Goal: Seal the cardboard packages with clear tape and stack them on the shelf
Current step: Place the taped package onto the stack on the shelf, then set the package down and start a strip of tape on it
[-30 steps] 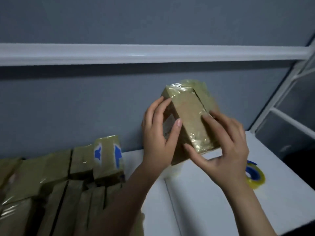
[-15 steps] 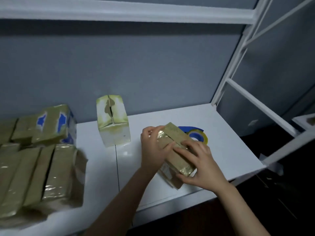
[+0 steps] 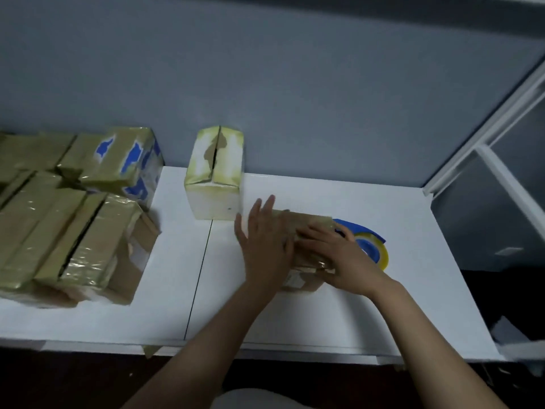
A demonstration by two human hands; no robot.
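A tape-wrapped brown cardboard package (image 3: 309,223) lies flat on the white shelf board (image 3: 324,314), right of centre. My left hand (image 3: 265,243) rests on its left end with the fingers straight and spread. My right hand (image 3: 339,255) lies across the package's top, fingers stretched leftward and pressing down; the thumb sits at the near edge. Most of the package is hidden under both hands. A roll of clear tape (image 3: 373,250) with a blue core lies right behind my right hand, touching the package's right end.
A pale upright box (image 3: 215,178) stands just behind-left of the package. Several taped packages (image 3: 59,231) are stacked at the left, with a blue-marked box (image 3: 118,160) on top. The white shelf upright (image 3: 486,125) rises at the right; a grey wall is behind.
The package came down from mid-air onto the shelf board and now lies flat. My left hand's fingers have straightened, and my right hand has flattened over the top.
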